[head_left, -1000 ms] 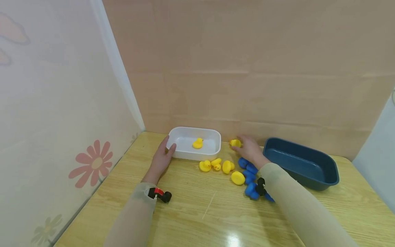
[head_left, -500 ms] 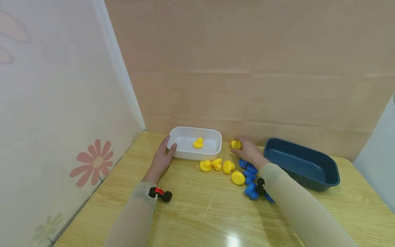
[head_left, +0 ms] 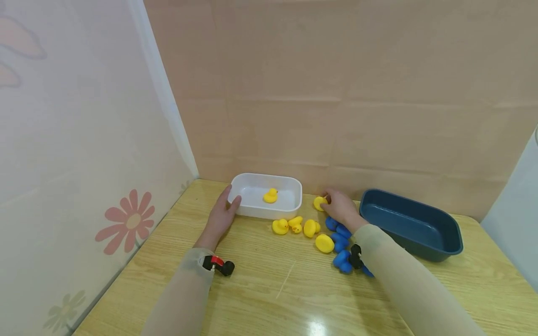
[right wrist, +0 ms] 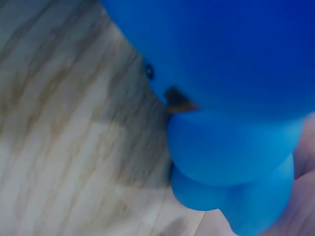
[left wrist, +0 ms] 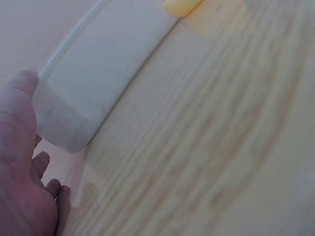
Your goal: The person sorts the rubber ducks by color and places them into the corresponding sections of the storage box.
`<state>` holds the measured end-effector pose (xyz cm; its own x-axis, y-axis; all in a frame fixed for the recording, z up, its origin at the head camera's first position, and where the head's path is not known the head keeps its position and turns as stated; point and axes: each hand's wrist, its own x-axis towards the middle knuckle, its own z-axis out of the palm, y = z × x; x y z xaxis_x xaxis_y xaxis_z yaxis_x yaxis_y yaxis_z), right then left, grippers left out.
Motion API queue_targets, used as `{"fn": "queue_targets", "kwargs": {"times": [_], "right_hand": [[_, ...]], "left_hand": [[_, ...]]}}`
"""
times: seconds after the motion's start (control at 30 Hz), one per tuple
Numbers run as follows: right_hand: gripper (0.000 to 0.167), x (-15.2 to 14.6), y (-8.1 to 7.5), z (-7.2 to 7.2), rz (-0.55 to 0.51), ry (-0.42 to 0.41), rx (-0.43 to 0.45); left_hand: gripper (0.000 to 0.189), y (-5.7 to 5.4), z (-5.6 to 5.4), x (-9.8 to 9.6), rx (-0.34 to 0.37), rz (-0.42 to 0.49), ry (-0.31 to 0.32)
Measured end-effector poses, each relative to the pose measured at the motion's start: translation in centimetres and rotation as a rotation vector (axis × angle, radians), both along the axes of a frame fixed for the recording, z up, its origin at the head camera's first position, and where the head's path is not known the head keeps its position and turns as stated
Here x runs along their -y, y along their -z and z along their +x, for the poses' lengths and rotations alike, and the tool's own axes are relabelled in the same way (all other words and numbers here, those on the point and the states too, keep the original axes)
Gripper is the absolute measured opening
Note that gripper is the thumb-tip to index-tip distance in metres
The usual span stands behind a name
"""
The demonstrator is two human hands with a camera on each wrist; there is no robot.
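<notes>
My right hand (head_left: 341, 208) pinches a yellow rubber duck (head_left: 319, 203) between thumb and fingers, its flat base turned towards the head camera. At the left end of a white plastic tub (head_left: 265, 213), my left hand (head_left: 219, 218) lies against the corner, thumb along the near wall. The left wrist view shows that thumb by the tub's wall (left wrist: 93, 83). One yellow duck (head_left: 270, 196) sits inside the tub. Several more yellow ducks (head_left: 311, 228) lie in front of it. A blue duck (right wrist: 226, 147) fills much of the right wrist view and hides the pinched duck.
Several blue ducks (head_left: 341, 241) lie beneath and beside my right forearm, which partly covers them. A dark blue tub (head_left: 437, 254) stands to the right of my right hand. Brown paper (head_left: 269, 93) rises behind the wooden table (head_left: 260, 289), and a flowered wall panel (head_left: 84, 140) borders the left side.
My right fingers have closed on the yellow duck and tilted it, so its round base now faces the head camera. My left hand and the white tub look unmoved.
</notes>
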<state>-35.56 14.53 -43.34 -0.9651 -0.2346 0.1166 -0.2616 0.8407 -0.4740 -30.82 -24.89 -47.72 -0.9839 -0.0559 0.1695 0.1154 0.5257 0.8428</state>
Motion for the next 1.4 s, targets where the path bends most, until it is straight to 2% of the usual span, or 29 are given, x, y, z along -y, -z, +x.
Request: {"fn": "queue_targets", "kwargs": {"times": [0.13, 0.33, 0.6, 0.83, 0.97, 1.13, 1.4], "right_hand": [[0.030, 0.1, -0.1, 0.1, 0.010, 0.004, 0.002], [0.032, 0.4, -0.6, 0.5, -0.029, 0.022, -0.017], [0.031, 1.8, -2.5, 1.3, -0.081, 0.011, -0.086], [0.029, 3.9, -3.9, 2.3, -0.168, -0.018, -0.119], [0.028, 5.0, -4.1, 2.5, -0.202, -0.044, -0.137], [0.028, 6.2, -4.0, 2.8, -0.180, -0.077, -0.165], [0.028, 7.7, -3.7, 3.3, -0.156, -0.107, -0.154]], "left_hand": [[0.081, 0.0, 0.0, 0.0, 0.001, 0.004, -0.002], [0.083, 0.2, -0.1, 0.1, -0.010, 0.006, 0.007], [0.081, 0.1, 0.0, 0.1, -0.013, 0.005, 0.014], [0.081, 0.0, 0.1, 0.0, -0.001, 0.007, 0.006], [0.082, 0.1, 0.1, 0.0, -0.003, 0.004, 0.006], [0.083, 0.1, 0.0, 0.0, -0.011, 0.006, 0.011], [0.080, -0.1, 0.0, -0.1, -0.014, 0.008, 0.012]]}}
